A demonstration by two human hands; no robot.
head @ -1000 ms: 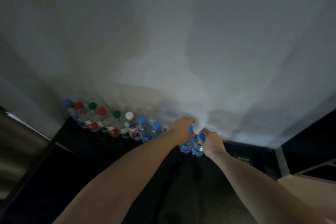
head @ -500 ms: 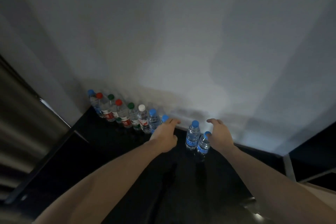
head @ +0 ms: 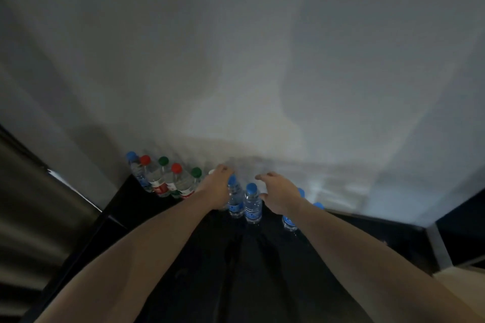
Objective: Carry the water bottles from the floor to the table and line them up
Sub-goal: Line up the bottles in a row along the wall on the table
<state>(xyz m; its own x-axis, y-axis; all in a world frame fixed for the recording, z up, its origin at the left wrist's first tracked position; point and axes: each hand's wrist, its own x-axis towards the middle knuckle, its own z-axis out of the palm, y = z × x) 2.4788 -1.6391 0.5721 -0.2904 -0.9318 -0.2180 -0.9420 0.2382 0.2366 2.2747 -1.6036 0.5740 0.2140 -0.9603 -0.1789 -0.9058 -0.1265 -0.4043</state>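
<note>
I see both hands loose, holding nothing: left hand (head: 216, 186) over the bottle row (head: 168, 182), right hand (head: 279, 192) just right of two blue-capped bottles (head: 252, 203) on the black table (head: 249, 265).

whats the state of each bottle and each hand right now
left hand: open, fingers relaxed, by the bottles, holding nothing
right hand: open, fingers spread, holding nothing
two clear blue-capped plastic bottles between the hands: upright, capped, side by side
red-, green- and blue-capped bottles at the wall: upright, capped, in a row
blue-capped bottles behind the right wrist: upright, partly hidden
</note>
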